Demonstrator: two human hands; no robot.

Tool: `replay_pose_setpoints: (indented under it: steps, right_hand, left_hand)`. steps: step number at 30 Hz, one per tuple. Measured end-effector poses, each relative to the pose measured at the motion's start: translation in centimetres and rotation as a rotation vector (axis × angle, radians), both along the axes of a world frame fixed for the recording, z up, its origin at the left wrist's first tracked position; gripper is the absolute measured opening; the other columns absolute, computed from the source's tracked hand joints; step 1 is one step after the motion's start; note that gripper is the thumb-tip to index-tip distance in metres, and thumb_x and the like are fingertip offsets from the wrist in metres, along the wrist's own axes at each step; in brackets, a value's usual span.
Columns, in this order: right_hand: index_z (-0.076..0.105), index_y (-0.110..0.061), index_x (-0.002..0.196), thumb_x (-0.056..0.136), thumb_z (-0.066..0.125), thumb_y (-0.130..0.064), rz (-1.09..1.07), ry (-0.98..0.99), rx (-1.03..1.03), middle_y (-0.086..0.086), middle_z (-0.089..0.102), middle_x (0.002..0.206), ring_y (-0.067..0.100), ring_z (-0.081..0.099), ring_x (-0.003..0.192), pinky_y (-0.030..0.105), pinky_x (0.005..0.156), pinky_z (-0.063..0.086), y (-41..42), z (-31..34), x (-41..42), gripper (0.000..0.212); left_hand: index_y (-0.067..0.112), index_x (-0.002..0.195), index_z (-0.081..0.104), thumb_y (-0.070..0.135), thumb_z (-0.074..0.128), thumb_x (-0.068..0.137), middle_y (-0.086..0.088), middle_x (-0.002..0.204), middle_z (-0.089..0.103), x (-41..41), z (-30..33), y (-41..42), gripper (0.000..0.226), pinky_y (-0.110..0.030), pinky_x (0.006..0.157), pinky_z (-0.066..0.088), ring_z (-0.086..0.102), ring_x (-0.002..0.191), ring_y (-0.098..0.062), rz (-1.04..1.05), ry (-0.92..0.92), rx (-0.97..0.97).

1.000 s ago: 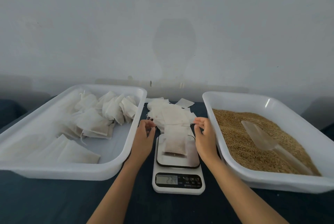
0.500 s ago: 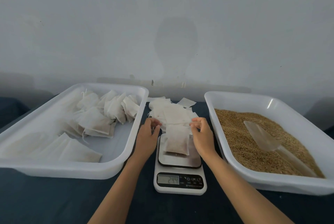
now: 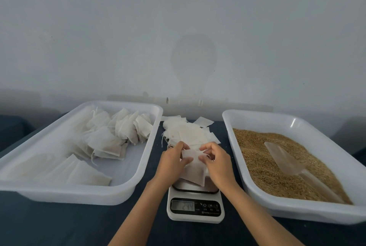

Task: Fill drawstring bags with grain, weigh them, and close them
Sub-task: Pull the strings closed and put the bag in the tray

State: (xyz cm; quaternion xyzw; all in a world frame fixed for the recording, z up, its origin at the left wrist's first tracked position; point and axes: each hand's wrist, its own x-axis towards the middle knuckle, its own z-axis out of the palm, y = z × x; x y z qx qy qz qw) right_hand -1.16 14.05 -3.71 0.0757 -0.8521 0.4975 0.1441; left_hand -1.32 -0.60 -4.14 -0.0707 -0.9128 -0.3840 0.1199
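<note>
Left hand [image 3: 172,163] and right hand [image 3: 216,163] both pinch the top of a small white gauzy drawstring bag [image 3: 193,168], brownish at the bottom where the grain sits. It hangs from the grip over the white digital kitchen scale [image 3: 196,209]. Left of the grip: a white plastic tray [image 3: 126,192] of filled bags. Right: a white tray [image 3: 297,211] of grain. Half a second ago the bag lay flat on the platform; now its top is lifted and bunched. Display's blurry, maybe 244. Whether the bag bottom touches the platform, can't tell.
</note>
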Motion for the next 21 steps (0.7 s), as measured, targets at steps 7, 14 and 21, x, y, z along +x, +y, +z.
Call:
replay_pose_setpoints:
  steps: [7, 14, 21]
  right_hand:
    - [0.060, -0.026, 0.085, 0.081, 0.070, -0.006, 0.106, 0.051, -0.030, -0.009, 0.064, 0.082, 0.002, 0.060, 0.077, 0.009, 0.064, 0.043, -0.4, 3.4, 3.4, 0.023]
    - [0.059, -0.030, 0.080, 0.082, 0.069, -0.007, 0.211, 0.173, -0.063, -0.015, 0.063, 0.081, -0.001, 0.058, 0.071, 0.011, 0.064, 0.047, -4.8, 9.0, 4.6, 0.026]
    - [0.058, -0.029, 0.081, 0.083, 0.067, -0.007, 0.358, 0.220, -0.091, -0.015, 0.062, 0.081, -0.003, 0.054, 0.068, 0.014, 0.068, 0.046, -12.4, 11.3, 3.1, 0.024]
  left_hand:
    - [0.019, 0.098, 0.053, 0.028, 0.061, 0.089, 0.009, 0.081, 0.054, 4.7, 3.4, -0.9, 0.015, -0.028, 0.068, 0.039, 0.050, 0.077, -0.014, 0.016, 0.096, -0.085]
    - [0.018, 0.092, 0.054, 0.025, 0.061, 0.088, 0.007, 0.071, 0.056, 7.2, 8.1, -4.1, 0.010, -0.030, 0.062, 0.039, 0.053, 0.068, -0.014, 0.132, 0.225, -0.039]
    - [0.021, 0.084, 0.049, 0.027, 0.058, 0.090, 0.010, 0.063, 0.049, 7.7, 9.9, -10.8, 0.012, -0.026, 0.054, 0.030, 0.046, 0.062, -0.011, 0.354, 0.274, -0.071]
